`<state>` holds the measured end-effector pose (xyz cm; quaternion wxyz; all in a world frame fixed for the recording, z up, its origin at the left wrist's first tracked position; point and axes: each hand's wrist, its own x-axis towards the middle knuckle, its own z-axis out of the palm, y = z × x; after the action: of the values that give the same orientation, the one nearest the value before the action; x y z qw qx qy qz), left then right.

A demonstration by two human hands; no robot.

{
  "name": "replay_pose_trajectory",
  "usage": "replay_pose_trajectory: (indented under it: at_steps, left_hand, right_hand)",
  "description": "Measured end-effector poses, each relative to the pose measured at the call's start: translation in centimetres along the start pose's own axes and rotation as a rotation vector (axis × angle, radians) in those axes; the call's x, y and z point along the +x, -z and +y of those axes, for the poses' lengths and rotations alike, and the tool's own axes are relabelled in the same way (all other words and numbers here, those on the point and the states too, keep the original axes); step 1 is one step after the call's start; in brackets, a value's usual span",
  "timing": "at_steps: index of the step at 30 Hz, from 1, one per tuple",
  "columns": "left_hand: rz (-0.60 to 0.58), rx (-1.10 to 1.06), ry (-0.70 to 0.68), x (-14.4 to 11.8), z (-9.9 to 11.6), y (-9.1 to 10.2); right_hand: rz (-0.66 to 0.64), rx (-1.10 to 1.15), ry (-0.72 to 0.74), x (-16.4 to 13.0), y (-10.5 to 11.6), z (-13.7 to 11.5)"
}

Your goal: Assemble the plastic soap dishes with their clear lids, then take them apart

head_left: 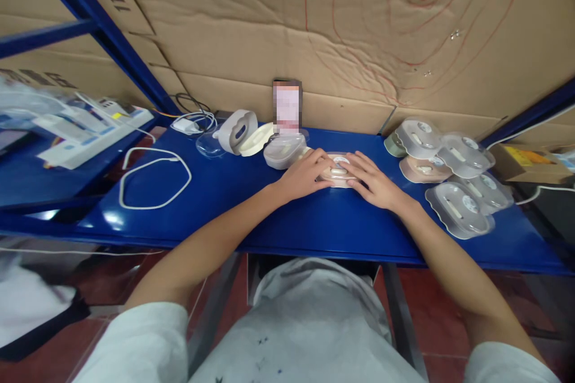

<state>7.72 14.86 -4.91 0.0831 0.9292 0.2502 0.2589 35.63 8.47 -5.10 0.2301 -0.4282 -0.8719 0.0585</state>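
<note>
Pressing down from both sides, the left hand (305,175) and right hand (375,182) lie with fingers spread flat on a small pale-pink rounded plastic case (338,172) with a clear lid, which sits near the middle of the blue metal worktop (269,221), toward its back edge. Neither hand is clenched; both rest open on the case, not gripping round it.

Just left of it stands a beige lidded plastic case (283,152), and beyond that an opened cream clamshell case (240,131). At the worktop's right end lies a cluster of clear-lidded blister packs (453,179), each holding a small pale part; their labels are too small to read. A white cable loop (153,182) lies toward the left end. The brown cardboard backing (251,24) carries red pen lines and partly visible printed characters, "1100X", at upper left.
</note>
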Motion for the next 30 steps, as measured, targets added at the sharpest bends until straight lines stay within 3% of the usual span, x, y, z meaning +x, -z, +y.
replay_pose_trajectory:
  at_steps: [4,7,11,14,23,30]
  left_hand:
    - [-0.009,0.036,0.005,0.2,0.4,0.6]
    - [0.047,0.134,0.028,0.2,0.0,1.7]
    - [0.156,0.299,0.272,-0.4,-1.4,3.0]
    - [0.142,0.288,0.348,-0.9,-2.1,2.9]
    - [0.037,0.003,0.165,-0.4,0.1,2.5]
    - [0.026,-0.227,0.080,0.0,0.6,3.4]
  right_hand:
    - [-0.018,-0.098,0.014,0.0,-0.1,-0.1]
    - [0.031,-0.205,-0.069,-0.1,0.1,0.6]
    - [0.234,-0.349,-0.242,-0.2,0.6,1.9]
    - [0.288,-0.346,-0.250,-0.2,0.9,1.8]
    - [-0.001,-0.178,0.137,1.2,-1.8,-4.2]
    - [-0.041,-0.050,0.147,1.0,-1.8,-3.4]
